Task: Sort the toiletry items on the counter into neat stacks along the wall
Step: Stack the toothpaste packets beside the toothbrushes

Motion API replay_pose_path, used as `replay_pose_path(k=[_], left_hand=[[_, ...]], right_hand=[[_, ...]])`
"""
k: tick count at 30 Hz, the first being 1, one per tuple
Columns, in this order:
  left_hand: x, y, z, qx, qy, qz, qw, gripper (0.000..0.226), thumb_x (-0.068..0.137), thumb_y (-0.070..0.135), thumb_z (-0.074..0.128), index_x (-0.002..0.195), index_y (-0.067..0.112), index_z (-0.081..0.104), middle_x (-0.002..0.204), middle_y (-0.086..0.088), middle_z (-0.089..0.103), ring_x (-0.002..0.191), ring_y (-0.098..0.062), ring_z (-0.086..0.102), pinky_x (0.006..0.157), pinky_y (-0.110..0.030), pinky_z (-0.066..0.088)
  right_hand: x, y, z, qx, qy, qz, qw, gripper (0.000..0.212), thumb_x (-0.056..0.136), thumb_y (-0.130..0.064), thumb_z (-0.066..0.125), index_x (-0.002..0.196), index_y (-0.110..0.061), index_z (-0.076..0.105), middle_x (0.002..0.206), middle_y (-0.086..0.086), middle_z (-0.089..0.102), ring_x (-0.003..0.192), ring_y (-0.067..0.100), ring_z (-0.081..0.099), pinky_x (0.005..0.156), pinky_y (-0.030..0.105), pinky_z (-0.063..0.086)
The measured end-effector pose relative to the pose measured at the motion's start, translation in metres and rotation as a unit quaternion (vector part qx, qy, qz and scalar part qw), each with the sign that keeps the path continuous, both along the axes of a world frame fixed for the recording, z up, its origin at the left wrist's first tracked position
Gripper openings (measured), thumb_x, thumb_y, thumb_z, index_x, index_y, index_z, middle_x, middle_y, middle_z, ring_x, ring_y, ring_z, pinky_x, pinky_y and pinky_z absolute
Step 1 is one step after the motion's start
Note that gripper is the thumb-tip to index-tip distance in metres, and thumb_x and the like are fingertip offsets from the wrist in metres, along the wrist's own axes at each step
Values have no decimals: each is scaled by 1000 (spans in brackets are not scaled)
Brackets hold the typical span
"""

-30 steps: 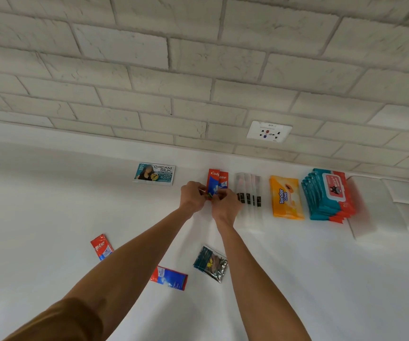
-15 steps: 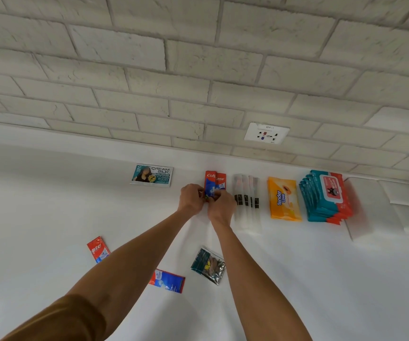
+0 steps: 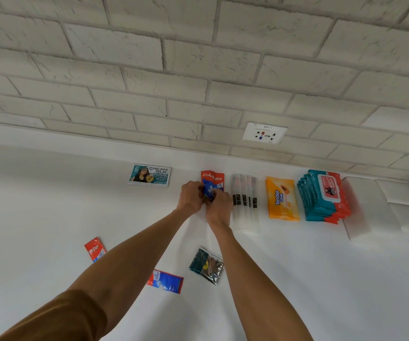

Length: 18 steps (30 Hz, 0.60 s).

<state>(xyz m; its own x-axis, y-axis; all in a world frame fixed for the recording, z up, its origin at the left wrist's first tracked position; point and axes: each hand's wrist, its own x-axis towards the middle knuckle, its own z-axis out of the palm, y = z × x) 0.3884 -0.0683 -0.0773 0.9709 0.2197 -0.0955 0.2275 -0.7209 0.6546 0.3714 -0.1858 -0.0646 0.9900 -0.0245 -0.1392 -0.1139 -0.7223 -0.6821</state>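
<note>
The small stack of red-and-blue Colgate toothpaste sachets (image 3: 212, 179) lies flat on the white table (image 3: 38, 205), its top edge close to the pale brick wall (image 3: 198, 70). The left hand (image 3: 190, 200) and right hand (image 3: 219, 205) meet at its near end, each grip clamped on the sachets with curled fingers. They are probably squaring the edges so the pile sits neat and in line.

At 3 o'clock of the stack comes a row of clear plastic sleeves with dark bands (image 3: 245, 193), then a flat orange Tender Love wipes pack (image 3: 282, 199), then a fanned stack of teal-and-red wipes packs (image 3: 321, 195). At 9 o'clock, apart from the stack, is a teal Cream Silk sachet (image 3: 150, 175). Each kind has its own spot by the wall, which fits the sorting.

Three items lie loose, well back from the wall:
- a dark teal foil sachet (image 3: 207, 265) at 6 o'clock
- a red-and-blue flat sachet (image 3: 165, 281) at 7 o'clock
- a red sachet (image 3: 95, 249) at 8 o'clock, partly covered by the left forearm

The hands hide the stack's lower half, so I cannot count the sachets. What the clear sleeves hold is also hard to make out.
</note>
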Motion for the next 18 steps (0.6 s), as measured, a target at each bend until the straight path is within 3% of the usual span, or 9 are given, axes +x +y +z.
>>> replay_pose_path(k=[3, 6, 8, 10, 14, 16, 18], left_hand=[[1, 0, -1, -16, 3, -9, 1000, 27, 86, 8, 76, 112, 14, 75, 105, -6, 74, 92, -24, 71, 83, -39, 62], [1, 0, -1, -48, 6, -11, 999, 42, 87, 9, 78, 128, 13, 69, 119, -8, 72, 102, -25, 70, 90, -40, 61], [1, 0, -1, -53, 6, -12, 999, 45, 87, 8, 78, 130, 11, 67, 123, -10, 71, 105, -26, 70, 93, -39, 60], [0, 0, 0, -44, 0, -13, 999, 45, 87, 10, 79, 130, 11, 67, 123, -10, 71, 107, -27, 69, 96, -37, 58], [-1, 1, 1, -44, -4, -16, 999, 46, 86, 11, 80, 130, 12, 67, 123, -9, 72, 107, -26, 70, 95, -33, 57], [-2, 2, 4, -43, -4, -21, 999, 47, 86, 10, 80, 131, 12, 67, 123, -9, 72, 106, -26, 70, 95, -34, 58], [-4, 4, 9, -40, -6, -27, 999, 48, 86, 11, 81, 132, 12, 66, 125, -9, 71, 106, -25, 70, 93, -35, 59]], right_hand=[[-4, -2, 1, 1, -11, 8, 1000, 34, 100, -17, 58, 134, -12, 59, 131, 11, 55, 117, 30, 56, 85, 27, 34], [-5, -1, -2, 7, -21, 1, 1000, 29, 102, -17, 55, 129, -10, 60, 118, 3, 56, 107, 24, 56, 81, 22, 38], [-5, 2, -5, 99, -8, -53, 994, 24, 107, -17, 48, 119, -4, 64, 101, -4, 62, 95, 18, 62, 66, 13, 45], [-6, 6, -4, 185, 14, -108, 977, 31, 108, -21, 42, 112, -2, 66, 92, 1, 66, 83, 15, 67, 58, 12, 49], [-8, 9, -2, 247, 40, -128, 960, 32, 108, -27, 41, 111, -8, 67, 95, 5, 70, 84, 16, 70, 64, 20, 54], [-6, 7, -2, 239, 40, -128, 962, 30, 108, -24, 41, 109, -9, 67, 93, 1, 67, 84, 16, 69, 63, 20, 54], [-5, 6, 0, 217, 29, -114, 969, 24, 108, -22, 43, 108, -13, 66, 95, -4, 63, 86, 16, 68, 71, 29, 60]])
